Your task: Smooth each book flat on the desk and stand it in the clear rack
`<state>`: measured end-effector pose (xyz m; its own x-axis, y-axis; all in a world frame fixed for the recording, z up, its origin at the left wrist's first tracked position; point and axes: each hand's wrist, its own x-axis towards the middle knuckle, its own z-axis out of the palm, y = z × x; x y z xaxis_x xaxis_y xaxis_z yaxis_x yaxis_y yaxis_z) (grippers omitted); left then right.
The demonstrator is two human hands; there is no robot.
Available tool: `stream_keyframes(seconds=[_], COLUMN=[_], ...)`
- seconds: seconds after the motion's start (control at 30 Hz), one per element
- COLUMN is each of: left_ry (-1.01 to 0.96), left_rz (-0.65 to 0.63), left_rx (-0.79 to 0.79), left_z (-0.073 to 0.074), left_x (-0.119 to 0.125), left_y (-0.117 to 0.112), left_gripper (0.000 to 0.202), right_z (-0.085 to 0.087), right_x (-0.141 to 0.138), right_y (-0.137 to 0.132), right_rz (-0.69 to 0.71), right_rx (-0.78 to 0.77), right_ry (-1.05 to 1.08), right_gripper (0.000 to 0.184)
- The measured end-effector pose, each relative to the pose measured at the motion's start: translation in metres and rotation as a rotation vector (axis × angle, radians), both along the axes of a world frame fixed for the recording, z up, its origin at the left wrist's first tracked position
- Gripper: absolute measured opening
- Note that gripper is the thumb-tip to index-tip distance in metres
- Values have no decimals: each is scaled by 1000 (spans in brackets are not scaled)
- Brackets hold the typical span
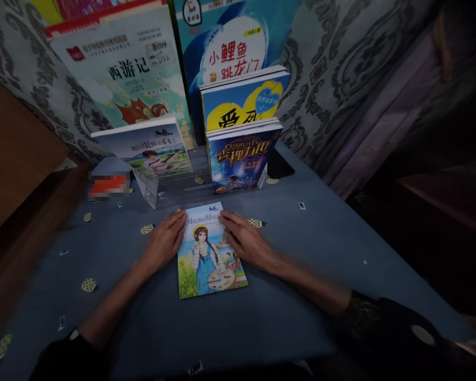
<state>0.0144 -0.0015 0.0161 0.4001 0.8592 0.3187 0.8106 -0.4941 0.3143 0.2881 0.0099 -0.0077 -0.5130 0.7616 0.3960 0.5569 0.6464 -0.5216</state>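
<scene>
A thin picture book (210,254) with a girl in a blue dress on its cover lies flat on the blue tablecloth (301,275). My left hand (164,241) rests flat against the book's left edge, fingers stretched out. My right hand (244,238) lies on the book's upper right edge, fingers extended over the cover. Neither hand has lifted it.
Behind the book a clear acrylic stand (162,190) holds upright books: a pale one (150,151) at left, a dark blue one (240,156) and a yellow-blue one (241,100) at right. Larger books (130,69) lean on the patterned wall. A wooden panel (16,153) stands left.
</scene>
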Motion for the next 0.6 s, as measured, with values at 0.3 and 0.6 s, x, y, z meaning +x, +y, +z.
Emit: stream_keyframes(seconds=[0.3,0.6], left_ry=[63,91], left_rz=[-105,-234], left_rx=[-39,-51], left_z=[9,9], left_x=[16,37], left_y=[11,24], left_gripper=[42,43], right_z=[3,4], right_x=[0,0], right_y=[-3,-4], right_rz=[-5,1], right_rx=[-23,-34], right_ry=[-13,-10], right_gripper=[44,44])
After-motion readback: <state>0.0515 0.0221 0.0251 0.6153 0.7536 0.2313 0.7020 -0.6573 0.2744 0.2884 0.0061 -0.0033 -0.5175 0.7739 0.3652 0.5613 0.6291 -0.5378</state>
